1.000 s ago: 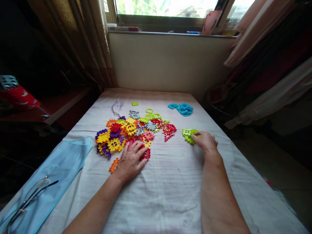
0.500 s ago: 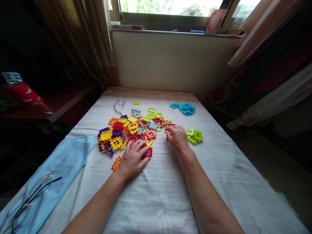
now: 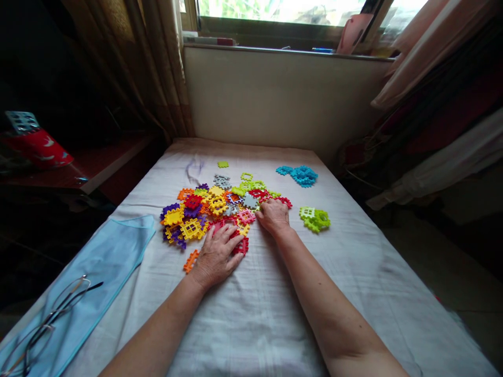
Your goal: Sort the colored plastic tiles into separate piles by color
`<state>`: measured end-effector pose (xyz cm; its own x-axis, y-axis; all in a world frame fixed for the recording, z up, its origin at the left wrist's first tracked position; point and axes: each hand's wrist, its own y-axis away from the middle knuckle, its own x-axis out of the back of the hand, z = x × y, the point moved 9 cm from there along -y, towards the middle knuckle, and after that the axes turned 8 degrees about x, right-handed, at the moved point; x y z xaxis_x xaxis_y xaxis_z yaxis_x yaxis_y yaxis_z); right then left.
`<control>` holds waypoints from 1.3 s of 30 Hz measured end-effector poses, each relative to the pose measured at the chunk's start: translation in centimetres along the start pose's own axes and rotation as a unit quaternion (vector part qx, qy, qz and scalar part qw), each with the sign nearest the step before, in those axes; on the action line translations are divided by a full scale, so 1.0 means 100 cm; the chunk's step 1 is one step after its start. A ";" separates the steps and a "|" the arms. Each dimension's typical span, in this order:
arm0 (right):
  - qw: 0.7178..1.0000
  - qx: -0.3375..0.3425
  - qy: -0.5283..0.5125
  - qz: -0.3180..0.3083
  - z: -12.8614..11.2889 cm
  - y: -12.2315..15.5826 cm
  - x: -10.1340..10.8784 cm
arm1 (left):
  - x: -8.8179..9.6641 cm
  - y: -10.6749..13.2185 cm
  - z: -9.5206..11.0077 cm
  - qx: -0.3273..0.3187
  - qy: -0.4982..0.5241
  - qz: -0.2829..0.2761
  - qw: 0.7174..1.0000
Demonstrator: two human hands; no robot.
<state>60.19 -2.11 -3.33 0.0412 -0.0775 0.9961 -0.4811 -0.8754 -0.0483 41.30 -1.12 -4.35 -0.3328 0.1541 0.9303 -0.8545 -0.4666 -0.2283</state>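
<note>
My left hand [image 3: 220,256] lies with spread fingers over red interlocking plastic tiles [image 3: 242,245] at the near edge of a mixed heap. An orange tile [image 3: 190,261] lies beside its wrist. My right hand [image 3: 274,215] is at the heap's right edge, fingers curled downward; what they hold, if anything, is hidden. More red tiles [image 3: 285,201] show just beyond its knuckles, and a pink tile [image 3: 247,216] lies left of it. Within the heap are yellow tiles [image 3: 190,229], purple tiles [image 3: 192,211], grey tiles [image 3: 250,200] and lime-green tiles [image 3: 247,186].
Apart from the heap, a blue tile pile [image 3: 304,176] and a green tile pile [image 3: 320,221] lie on the right of the cloth-covered table [image 3: 251,324]. A single green tile [image 3: 223,164] lies at the back. Glasses [image 3: 51,319] rest on a light-blue cloth [image 3: 106,251] at left.
My right hand has moved left, toward the heap, and red tiles now show beyond it. My left hand stays on the red tiles. The view has shifted slightly.
</note>
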 end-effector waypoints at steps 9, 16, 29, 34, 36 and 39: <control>0.999 -0.016 -0.023 0.023 0.005 0.019 0.000 | -0.001 0.000 0.000 0.005 0.001 -0.006 1.000; 0.985 -0.090 -0.125 0.073 0.038 0.034 0.012 | 0.000 0.000 0.000 0.004 0.002 -0.004 1.000; 0.913 -0.277 -0.209 0.212 0.179 0.076 0.034 | -0.003 0.000 -0.003 -0.002 0.002 0.001 1.000; 0.912 -0.328 -0.177 0.172 0.207 0.089 0.021 | -0.003 -0.001 -0.003 0.000 -0.004 -0.005 1.000; 0.914 -0.334 -0.169 0.155 0.212 0.090 0.015 | -0.003 -0.001 -0.003 0.000 -0.005 -0.008 1.000; 0.918 -0.339 -0.149 0.144 0.220 0.092 0.010 | -0.002 -0.001 -0.002 -0.002 -0.003 -0.004 1.000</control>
<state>75.09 -20.73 -4.35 0.0158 -0.4750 0.8798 -0.9400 -0.3071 -0.1489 41.35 -0.93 -4.61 -0.3239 0.1514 0.9339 -0.8580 -0.4629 -0.2225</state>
